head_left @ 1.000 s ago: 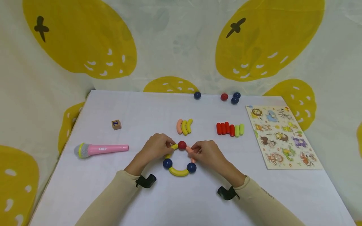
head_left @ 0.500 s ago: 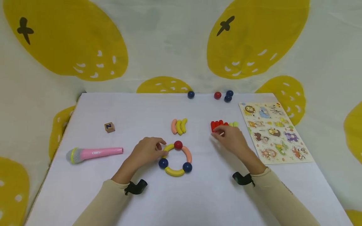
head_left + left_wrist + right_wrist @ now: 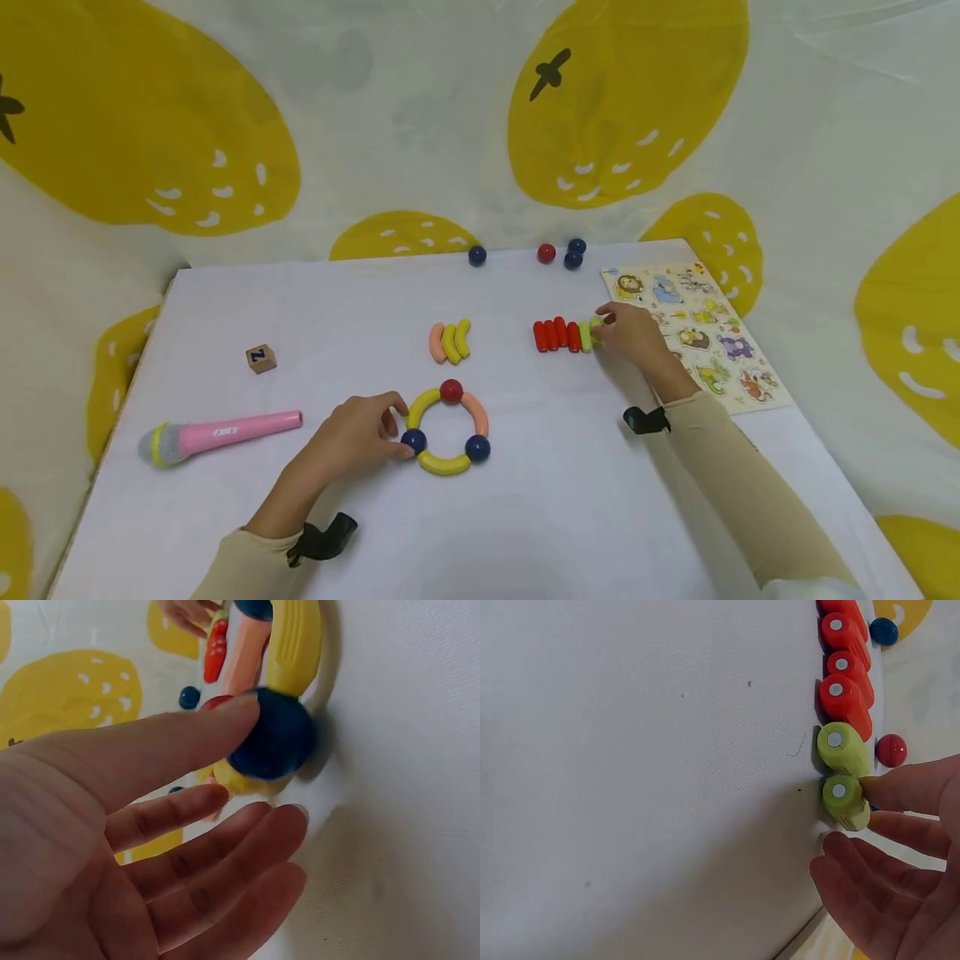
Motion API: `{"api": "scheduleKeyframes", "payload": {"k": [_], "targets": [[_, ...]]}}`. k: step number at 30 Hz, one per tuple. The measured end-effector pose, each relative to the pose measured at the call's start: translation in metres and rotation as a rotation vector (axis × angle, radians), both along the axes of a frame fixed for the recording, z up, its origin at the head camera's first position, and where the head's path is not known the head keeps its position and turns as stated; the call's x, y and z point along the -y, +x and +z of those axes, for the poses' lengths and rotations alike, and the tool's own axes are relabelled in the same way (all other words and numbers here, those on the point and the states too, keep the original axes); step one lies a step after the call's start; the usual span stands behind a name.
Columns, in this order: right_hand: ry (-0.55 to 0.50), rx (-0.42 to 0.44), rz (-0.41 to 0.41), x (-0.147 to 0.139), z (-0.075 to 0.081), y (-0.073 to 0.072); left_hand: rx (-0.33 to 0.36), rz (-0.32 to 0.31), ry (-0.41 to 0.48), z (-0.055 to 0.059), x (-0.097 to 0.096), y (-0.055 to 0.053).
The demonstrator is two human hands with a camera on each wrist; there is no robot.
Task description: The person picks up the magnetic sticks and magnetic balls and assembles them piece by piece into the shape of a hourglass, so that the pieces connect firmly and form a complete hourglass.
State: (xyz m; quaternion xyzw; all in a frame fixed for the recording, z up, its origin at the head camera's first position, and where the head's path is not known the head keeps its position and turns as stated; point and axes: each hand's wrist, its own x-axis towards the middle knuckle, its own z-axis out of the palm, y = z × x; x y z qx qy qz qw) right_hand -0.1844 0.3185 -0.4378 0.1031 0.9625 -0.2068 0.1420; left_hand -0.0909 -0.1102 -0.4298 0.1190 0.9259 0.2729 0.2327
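A ring of curved yellow sticks (image 3: 444, 464), a curved pink stick (image 3: 476, 414), a red ball (image 3: 452, 391) and blue balls (image 3: 477, 448) lies on the table. At its left side is my left hand (image 3: 360, 437); the thumb touches a blue ball (image 3: 274, 739), the other fingers loosely extended below it. Over on the right, my right hand (image 3: 636, 337) pinches the outermost green magnetic stick (image 3: 844, 796) between thumb and index finger. Beside that stick are another green magnetic stick (image 3: 841, 748) and a row of red sticks (image 3: 551, 335). Metal discs show in the stick ends.
Loose curved sticks (image 3: 450, 342) lie behind the ring. Toward the back edge sit a red ball (image 3: 547, 253) and several blue balls (image 3: 477, 256). A pink toy microphone (image 3: 225, 433) and letter cube (image 3: 261, 358) lie left; an animal puzzle board (image 3: 738, 387) lies right, partly under the right forearm.
My right hand has left the ring's pink stick, passed over the red sticks and taken hold of the outer green magnetic stick. My left hand has slid from the yellow stick to the blue ball.
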Motion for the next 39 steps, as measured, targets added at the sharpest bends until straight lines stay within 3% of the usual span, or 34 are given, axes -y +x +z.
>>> {"api": "scheduleKeyframes", "payload": {"k": [10, 16, 19, 22, 26, 30, 33, 39], "targets": [[0.064, 0.031, 0.038, 0.001, 0.001, -0.006, -0.086, -0.010, -0.014, 0.003, -0.007, -0.005], [0.043, 0.009, -0.024, 0.003, 0.009, -0.001, -0.113, -0.033, -0.004, -0.001, -0.014, -0.008], [0.028, -0.043, -0.033, 0.002, 0.009, 0.003, -0.125, -0.020, 0.000, 0.000, -0.015, -0.011], [0.028, -0.147, -0.002, 0.001, 0.011, 0.010, -0.129, -0.024, 0.002, 0.001, -0.016, -0.015], [0.004, -0.266, 0.034, 0.011, 0.024, 0.024, -0.132, -0.049, 0.007, -0.001, -0.020, -0.020], [-0.065, -0.307, 0.099, 0.042, 0.044, 0.034, -0.143, -0.053, 0.007, -0.003, -0.025, -0.024], [-0.108, -0.337, 0.202, 0.073, 0.055, 0.040, -0.156, -0.044, 0.012, -0.003, -0.025, -0.027], [-0.196, -0.310, 0.414, 0.125, 0.057, 0.053, -0.165, -0.030, 0.034, -0.003, -0.022, -0.029]]}}
